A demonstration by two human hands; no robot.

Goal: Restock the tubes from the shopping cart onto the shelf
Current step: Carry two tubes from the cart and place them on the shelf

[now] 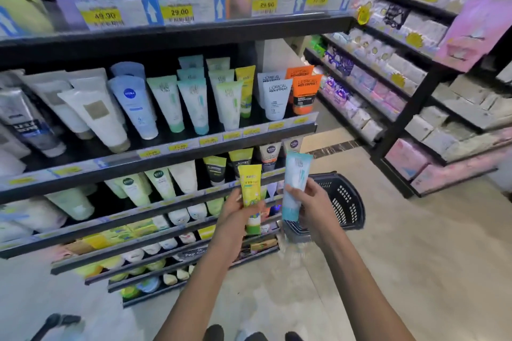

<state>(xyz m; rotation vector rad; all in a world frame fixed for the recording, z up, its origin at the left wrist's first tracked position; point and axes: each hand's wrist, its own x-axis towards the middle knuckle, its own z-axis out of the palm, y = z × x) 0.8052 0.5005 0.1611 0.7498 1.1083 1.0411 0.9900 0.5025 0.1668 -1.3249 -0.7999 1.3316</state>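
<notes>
The yellow tube is standing upright in the left hand, whose grip is curling round its lower half, cap end pointing down. The blue tube is sitting likewise in the right hand, fingers wrapping its middle. Both are hovering in front of the lower shelves, just above the basket.

The risk here, as I judge it, is mis-shelving: matching yellow tubes and matching blue tubes are leaning on the middle shelf, higher than where the hands are hanging now, so either tube could be going into the wrong row. Those rows are standing packed and tilted, and pushing one more in could be knocking neighbours over like dominoes. Handling two at once is also leaving no free hand to steady anything, and a slipping tube would be falling to the floor or back into the basket.

The basket's inside is mostly hidden behind the hands, so I cannot tell what it is holding.
</notes>
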